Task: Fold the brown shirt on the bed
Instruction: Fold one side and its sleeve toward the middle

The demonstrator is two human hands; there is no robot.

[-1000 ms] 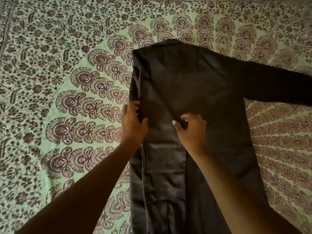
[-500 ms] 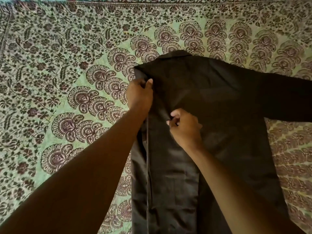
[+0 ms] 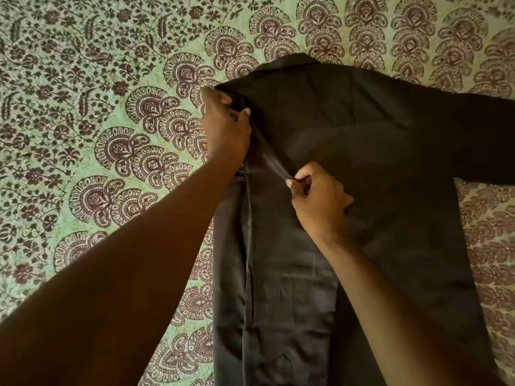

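two hands on the brown shirt (image 3: 348, 140), which lies back side up on the bed (image 3: 83, 135), collar (image 3: 295, 61) at the far end, hem toward me and running out of frame at the bottom. my left hand (image 3: 225, 126) grips the shirt's left shoulder corner, fingers curled round the folded edge, thumb on top. my right hand (image 3: 317, 196) pinches a ridge of cloth mid-back between thumb and curled fingers, and a tight crease runs from that pinch up to the left hand. left sleeve (image 3: 287, 288) is folded in and lies down the left side of the body as a long panel. right sleeve (image 3: 479, 137) lies flat out to the right, off frame. bed has a green sheet with dark maroon paisley and floral print.
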